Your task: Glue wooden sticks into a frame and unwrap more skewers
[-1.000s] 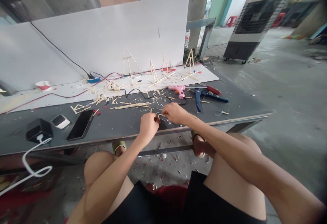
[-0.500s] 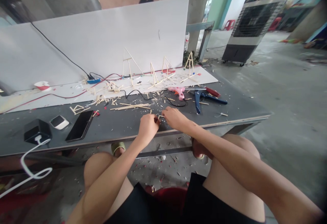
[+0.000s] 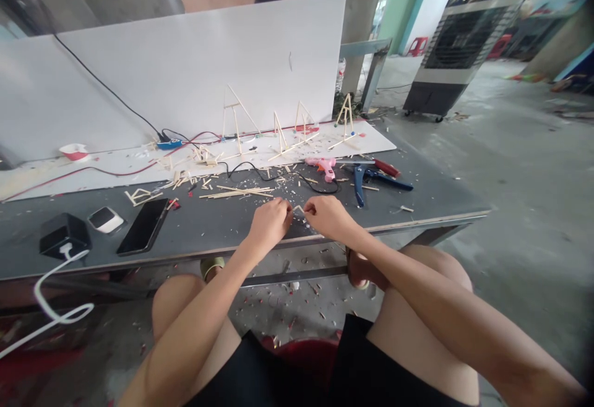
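A short pale wooden stick is held just above the dark grey worktable, between both hands. Its end is pinched by the right hand, fingertips together; whether it is clamped by the curled fingers of the left hand cannot be told. A pink glue gun lies beyond.

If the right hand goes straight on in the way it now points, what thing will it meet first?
The right hand points left, so it would probably meet the small wooden stick first, just ahead of its fingertips, and then the left hand. The depth is hard to judge from this view.
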The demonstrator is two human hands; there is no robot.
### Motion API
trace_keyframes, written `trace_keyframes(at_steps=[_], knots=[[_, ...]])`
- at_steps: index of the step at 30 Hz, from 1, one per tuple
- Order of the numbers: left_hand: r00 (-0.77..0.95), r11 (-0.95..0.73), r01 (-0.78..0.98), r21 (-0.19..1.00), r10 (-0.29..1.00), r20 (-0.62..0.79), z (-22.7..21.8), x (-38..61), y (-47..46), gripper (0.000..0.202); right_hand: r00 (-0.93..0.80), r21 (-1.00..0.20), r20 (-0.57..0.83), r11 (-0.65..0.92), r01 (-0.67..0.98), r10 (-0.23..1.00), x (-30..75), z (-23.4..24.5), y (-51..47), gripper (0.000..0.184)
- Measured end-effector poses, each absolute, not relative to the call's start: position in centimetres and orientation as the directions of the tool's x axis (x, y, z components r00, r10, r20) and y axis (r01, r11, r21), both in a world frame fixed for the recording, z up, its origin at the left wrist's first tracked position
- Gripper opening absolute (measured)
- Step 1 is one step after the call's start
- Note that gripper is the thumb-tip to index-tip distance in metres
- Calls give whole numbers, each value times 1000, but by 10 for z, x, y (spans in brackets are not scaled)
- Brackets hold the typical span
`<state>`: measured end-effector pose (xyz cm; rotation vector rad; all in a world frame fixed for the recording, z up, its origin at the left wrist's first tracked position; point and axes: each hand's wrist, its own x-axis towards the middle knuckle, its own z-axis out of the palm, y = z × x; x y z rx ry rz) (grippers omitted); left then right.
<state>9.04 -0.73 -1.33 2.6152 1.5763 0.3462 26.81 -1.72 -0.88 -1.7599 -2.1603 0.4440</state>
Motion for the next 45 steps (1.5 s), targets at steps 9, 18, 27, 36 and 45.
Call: trace_keyframes(at_steps=[9,18,27,36,45], knots=[[596,-610,789,75,790,145,-29,87,12,23,-115,-414,-6,102,905,993,261,-23,-8,16],[591,-620,758,203,784,187,-30,84,18,20,-129,-444,13,121,888,992,264,-26,-10,13],[651,-686,699,199,727,220,-33,83,25,25,-122,-440,8,112,891,993,263,-26,-11,11],[739,-752,656,63,658,146,-25,85,26,28,-110,-430,23,109,896,994,260,-21,-17,12],[762,-772,635,40,633,138,-25,85,29,31,-88,-449,55,103,887,995,259,-27,-20,15]])
